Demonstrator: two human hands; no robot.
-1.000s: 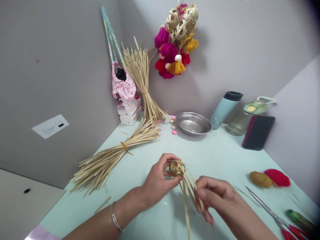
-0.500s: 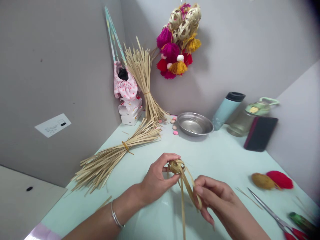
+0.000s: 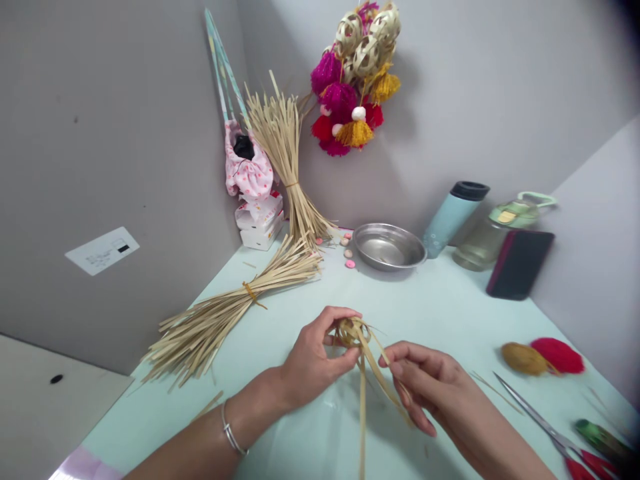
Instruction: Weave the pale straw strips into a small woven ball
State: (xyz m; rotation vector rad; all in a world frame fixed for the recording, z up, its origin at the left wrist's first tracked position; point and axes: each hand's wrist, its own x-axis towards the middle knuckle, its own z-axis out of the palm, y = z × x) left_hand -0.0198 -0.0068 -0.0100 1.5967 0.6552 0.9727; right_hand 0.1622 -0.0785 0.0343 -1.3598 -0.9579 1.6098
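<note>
One small woven ball (image 3: 350, 333) is sitting in my left hand (image 3: 311, 357), held between thumb and fingers; just to the right, my right hand (image 3: 430, 381) is pinching a strip (image 3: 379, 345) trailing from it. Other strips (image 3: 363, 413) are hanging between my hands. My forearms (image 3: 205, 440) are angling inward. Scissors (image 3: 555, 437) are lying to my right, a tied bundle (image 3: 207, 327) to my left; ahead, the tabletop (image 3: 440, 313) is running back to a metal bowl (image 3: 390, 251) near the wall (image 3: 450, 87).

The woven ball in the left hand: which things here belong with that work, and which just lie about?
Probably belonging:
woven ball held by left hand
strip in right hand
lying strip bundle
leaning strip bundle
scissors

Probably just lying about:
blue tumbler
green-lidded bottle
phone
</note>
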